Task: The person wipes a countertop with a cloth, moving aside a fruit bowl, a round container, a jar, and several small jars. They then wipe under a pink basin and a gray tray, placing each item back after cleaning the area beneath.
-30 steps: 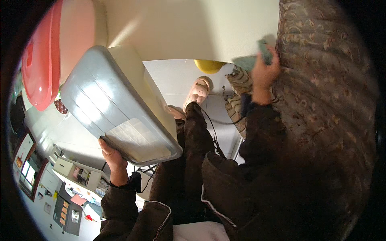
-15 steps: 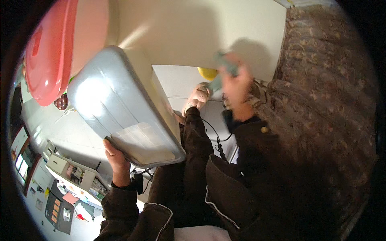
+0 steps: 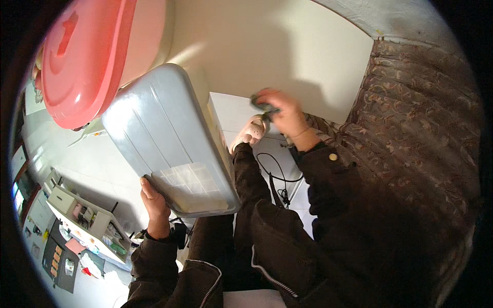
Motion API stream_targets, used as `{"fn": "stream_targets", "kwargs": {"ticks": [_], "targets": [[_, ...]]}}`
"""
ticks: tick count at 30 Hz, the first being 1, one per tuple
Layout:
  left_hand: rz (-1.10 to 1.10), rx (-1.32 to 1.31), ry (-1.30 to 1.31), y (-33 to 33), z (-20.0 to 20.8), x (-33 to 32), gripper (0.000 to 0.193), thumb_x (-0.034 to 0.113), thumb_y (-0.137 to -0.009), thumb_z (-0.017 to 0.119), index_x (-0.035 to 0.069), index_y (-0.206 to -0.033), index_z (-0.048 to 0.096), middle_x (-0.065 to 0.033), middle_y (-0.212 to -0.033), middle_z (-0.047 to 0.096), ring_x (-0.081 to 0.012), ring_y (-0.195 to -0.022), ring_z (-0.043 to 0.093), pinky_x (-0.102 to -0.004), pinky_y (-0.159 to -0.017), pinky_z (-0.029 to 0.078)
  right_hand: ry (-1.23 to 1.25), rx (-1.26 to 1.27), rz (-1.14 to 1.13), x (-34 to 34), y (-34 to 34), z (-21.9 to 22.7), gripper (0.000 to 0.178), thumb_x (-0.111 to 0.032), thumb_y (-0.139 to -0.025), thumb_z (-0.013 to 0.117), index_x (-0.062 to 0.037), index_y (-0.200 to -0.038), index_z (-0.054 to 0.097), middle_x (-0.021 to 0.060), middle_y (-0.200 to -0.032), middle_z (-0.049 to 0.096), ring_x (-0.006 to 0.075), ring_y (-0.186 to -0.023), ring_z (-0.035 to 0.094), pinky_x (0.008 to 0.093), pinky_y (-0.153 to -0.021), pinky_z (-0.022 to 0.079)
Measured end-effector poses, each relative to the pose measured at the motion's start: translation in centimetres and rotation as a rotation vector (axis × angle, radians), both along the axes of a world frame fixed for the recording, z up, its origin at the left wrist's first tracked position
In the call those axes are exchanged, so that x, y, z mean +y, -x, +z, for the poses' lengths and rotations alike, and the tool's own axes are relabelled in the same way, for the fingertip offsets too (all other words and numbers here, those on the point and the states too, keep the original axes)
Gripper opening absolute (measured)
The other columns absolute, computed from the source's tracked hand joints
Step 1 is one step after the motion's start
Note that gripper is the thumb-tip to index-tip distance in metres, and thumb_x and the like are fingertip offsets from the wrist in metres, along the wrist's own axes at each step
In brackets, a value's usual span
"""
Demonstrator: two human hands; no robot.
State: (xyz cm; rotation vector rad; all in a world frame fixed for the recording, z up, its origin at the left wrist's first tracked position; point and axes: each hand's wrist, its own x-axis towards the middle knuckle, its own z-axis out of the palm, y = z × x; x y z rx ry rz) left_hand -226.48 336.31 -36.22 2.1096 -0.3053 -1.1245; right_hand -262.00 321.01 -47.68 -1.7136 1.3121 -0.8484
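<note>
A storage box with a grey lid (image 3: pixel 156 123) and a clear window stands tilted above my legs. My left hand (image 3: pixel 155 203) grips the near left edge of it, thumb on top and the other fingers hidden underneath. Away from the box, to its right, my right hand (image 3: pixel 290 115) is closed round a dark green object (image 3: pixel 260 104). Only part of that object shows between the fingers, and its kind is unclear. Below it, a foot in a pale pink slipper (image 3: pixel 250 132) rests on the floor.
A cream board or panel (image 3: pixel 251 46) lies ahead, beside a brown patterned cloth (image 3: pixel 411 133) on the right. A pink-lidded tub (image 3: pixel 84 66) stands far left. A black cable (image 3: pixel 282 178) runs over white tiles. Lower left are shelves (image 3: pixel 87 218) with assorted items.
My right hand has moved left with the green object and turned. The view has shifted, so the tub and box sit further right. A yellow item near the slipper is no longer visible.
</note>
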Motion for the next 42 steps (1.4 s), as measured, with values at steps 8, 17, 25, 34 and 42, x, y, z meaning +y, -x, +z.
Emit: {"fn": "stream_targets", "kwargs": {"ticks": [8, 17, 25, 34, 42], "targets": [[-0.057, -0.027, -0.028, -0.6, 0.0, 1.0, 0.053, 0.051, -0.097, 0.035, 0.001, -0.091, 0.053, -0.004, -0.083, 0.056, -0.0139, -0.074, 0.052, -0.0283, -0.064, 0.044, 0.099, 0.314, -0.331, -11.1, 1.7, -0.6, 0.043, 0.007, -0.067, 0.061, -0.0114, -0.105, 0.062, 0.0083, -0.11, 0.062, 0.0278, -0.102, 0.06, 0.0359, -0.09, 0.047], [-0.057, -0.059, -0.013, -0.4, 0.0, 0.6, 0.052, 0.05, -0.097, 0.035, 0.002, -0.087, 0.053, -0.0025, -0.081, 0.053, -0.013, -0.075, 0.047, -0.0276, -0.068, 0.041, -0.161, -0.055, 0.305, 1.4, -0.1, 0.9, 0.036, 0.013, -0.061, 0.058, -0.0078, -0.088, 0.069, 0.0089, -0.104, 0.066, 0.0257, -0.104, 0.06, 0.0363, -0.091, 0.047], [-0.104, -0.076, -0.035, -0.9, -0.1, 1.6, 0.053, 0.049, -0.098, 0.034, 0.001, -0.088, 0.054, -0.0022, -0.081, 0.054, -0.0127, -0.075, 0.048, -0.0272, -0.066, 0.041, -0.234, 0.11, -0.311, -13.0, 3.3, -0.4, 0.024, 0.001, -0.079, 0.061, -0.007, -0.101, 0.065, 0.0064, -0.104, 0.068, 0.0125, -0.087, 0.063, 0.0289, -0.075, 0.05], [-0.085, -0.105, -0.037, -0.2, 0.4, 0.3, 0.053, 0.051, -0.097, 0.034, 0.002, -0.09, 0.053, -0.0022, -0.082, 0.053, -0.0131, -0.075, 0.048, -0.0278, -0.067, 0.042, -0.272, -0.144, 0.268, 3.0, 1.2, 0.9, 0.028, 0.008, -0.064, 0.063, -0.0076, -0.086, 0.068, 0.01, -0.102, 0.066, 0.0248, -0.098, 0.062, 0.0363, -0.088, 0.048], [-0.058, -0.035, 0.088, -0.7, -0.5, 1.2, 0.059, 0.057, -0.094, 0.038, 0.0, -0.099, 0.052, -0.0046, -0.09, 0.054, -0.0159, -0.079, 0.051, -0.0301, -0.072, 0.046, 0.058, 0.163, -0.235, -9.4, 8.8, 0.1, 0.035, 0.009, -0.075, 0.058, -0.0112, -0.103, 0.066, 0.0065, -0.107, 0.066, 0.0205, -0.101, 0.062, 0.0313, -0.088, 0.05]]}}
